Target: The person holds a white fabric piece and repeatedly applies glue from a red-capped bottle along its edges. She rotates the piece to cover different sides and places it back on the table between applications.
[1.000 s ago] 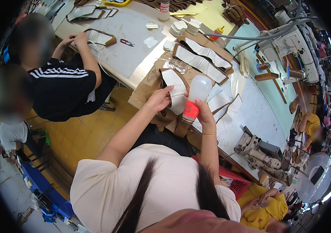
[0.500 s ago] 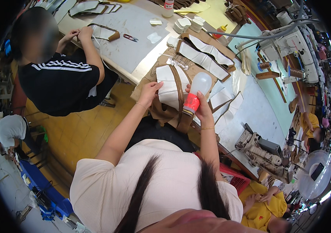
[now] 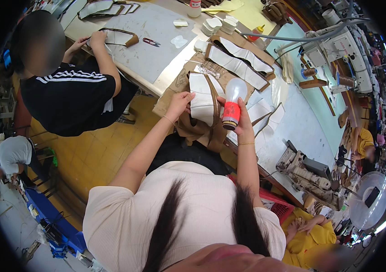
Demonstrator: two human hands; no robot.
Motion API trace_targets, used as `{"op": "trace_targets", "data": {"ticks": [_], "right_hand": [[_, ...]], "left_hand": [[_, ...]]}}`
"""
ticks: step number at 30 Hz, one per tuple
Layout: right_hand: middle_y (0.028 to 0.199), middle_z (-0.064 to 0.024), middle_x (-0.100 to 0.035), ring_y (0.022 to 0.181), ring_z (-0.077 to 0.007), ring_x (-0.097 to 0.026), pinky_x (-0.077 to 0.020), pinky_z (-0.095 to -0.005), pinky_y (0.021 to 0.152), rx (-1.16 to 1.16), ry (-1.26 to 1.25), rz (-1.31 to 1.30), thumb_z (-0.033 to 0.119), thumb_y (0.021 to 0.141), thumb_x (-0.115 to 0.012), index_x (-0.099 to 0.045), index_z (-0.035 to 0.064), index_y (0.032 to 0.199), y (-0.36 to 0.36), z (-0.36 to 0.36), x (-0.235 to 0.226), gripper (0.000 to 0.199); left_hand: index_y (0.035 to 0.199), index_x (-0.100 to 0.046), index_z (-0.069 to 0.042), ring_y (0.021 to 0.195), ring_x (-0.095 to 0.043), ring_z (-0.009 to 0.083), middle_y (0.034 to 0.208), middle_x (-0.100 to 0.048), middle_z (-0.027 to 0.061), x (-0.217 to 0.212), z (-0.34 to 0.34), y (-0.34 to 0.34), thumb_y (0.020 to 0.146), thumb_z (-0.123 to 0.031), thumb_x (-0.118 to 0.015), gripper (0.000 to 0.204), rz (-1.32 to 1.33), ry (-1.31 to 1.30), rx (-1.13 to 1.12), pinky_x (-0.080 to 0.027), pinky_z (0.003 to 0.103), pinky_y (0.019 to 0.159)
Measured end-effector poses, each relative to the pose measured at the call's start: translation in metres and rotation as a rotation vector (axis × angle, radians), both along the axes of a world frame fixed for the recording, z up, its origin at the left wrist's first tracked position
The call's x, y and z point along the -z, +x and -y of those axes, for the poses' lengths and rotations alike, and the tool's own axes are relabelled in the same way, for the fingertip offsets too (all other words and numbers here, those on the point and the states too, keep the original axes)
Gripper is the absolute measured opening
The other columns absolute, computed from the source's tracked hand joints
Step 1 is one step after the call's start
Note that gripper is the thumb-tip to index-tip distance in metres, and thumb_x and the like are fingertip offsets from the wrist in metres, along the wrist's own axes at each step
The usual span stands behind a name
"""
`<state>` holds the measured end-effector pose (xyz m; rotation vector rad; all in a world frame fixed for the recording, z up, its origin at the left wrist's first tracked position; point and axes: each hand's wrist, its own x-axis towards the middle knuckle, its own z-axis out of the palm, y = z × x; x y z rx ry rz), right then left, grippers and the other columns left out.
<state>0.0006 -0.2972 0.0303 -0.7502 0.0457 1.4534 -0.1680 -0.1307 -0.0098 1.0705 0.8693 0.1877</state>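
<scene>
My left hand (image 3: 181, 104) grips the left edge of a white-lined brown leather piece (image 3: 201, 99), fingers pinched on its side. A brown strip runs down the piece's right part, and brown material hangs below it. In my right hand (image 3: 243, 120) is a translucent plastic bottle (image 3: 235, 92) with a red band, tilted so its dark-ringed end points toward me. The bottle stands close beside the leather piece's right edge; whether they touch I cannot tell. Under the piece lies a brown cardboard sheet (image 3: 178, 84) at the table's edge.
Long white-and-brown strips (image 3: 237, 68) lie beyond my hands, near stacked white pads (image 3: 211, 26). Red-handled snips (image 3: 151, 42) rest on the grey table. A co-worker in black (image 3: 68, 97) handles a piece at left. A sewing machine (image 3: 338, 54) stands at far right.
The leather piece and my left hand have shifted slightly right. My right hand has turned the bottle more upright in view and moved it a little right, its dark-ringed end now showing more.
</scene>
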Motion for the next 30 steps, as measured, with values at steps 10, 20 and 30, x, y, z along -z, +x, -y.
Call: {"op": "trace_targets", "data": {"ticks": [10, 20, 30], "right_hand": [[0.099, -0.0123, -0.06, 0.065, -0.0188, -0.062, -0.0543, -0.0309, 0.061, 0.146, -0.087, 0.124, 0.045, 0.089, -0.046, -0.045, -0.0088, 0.12, 0.014, 0.004, 0.0, 0.062], [0.103, -0.0109, -0.058, 0.09, -0.0187, -0.059, -0.0472, -0.0335, 0.084, 0.44, -0.128, 0.605, 0.041, 0.085, -0.057, -0.049, -0.0018, 0.117, 0.035, 0.006, -0.039, 0.054], [0.116, -0.0159, -0.052, 0.101, -0.0246, -0.056, -0.0468, -0.0378, 0.09, 0.791, 0.31, 1.197, 0.045, 0.072, -0.071, -0.036, -0.0013, 0.123, -0.018, -0.042, -0.156, 0.077]], "left_hand": [[0.126, -0.042, 0.0, 0.116, -0.047, 0.027, 0.126, -0.048, 0.0175, -0.052, -0.032, -0.058, 0.091, -0.037, -0.044, 0.051, 0.645, -0.623, -0.366, -0.035, 0.045, 0.1], [0.127, -0.039, -0.002, 0.105, -0.055, 0.0285, 0.117, -0.054, 0.0184, -0.127, -0.005, -0.056, 0.091, -0.03, -0.044, 0.046, 0.674, -0.353, -0.135, -0.045, 0.04, 0.091], [0.116, -0.05, 0.001, 0.095, -0.055, 0.012, 0.107, -0.057, 0.0073, -0.159, 0.018, -0.028, 0.088, -0.029, -0.058, 0.042, 0.493, 0.085, -0.21, -0.045, 0.028, 0.083]]}}
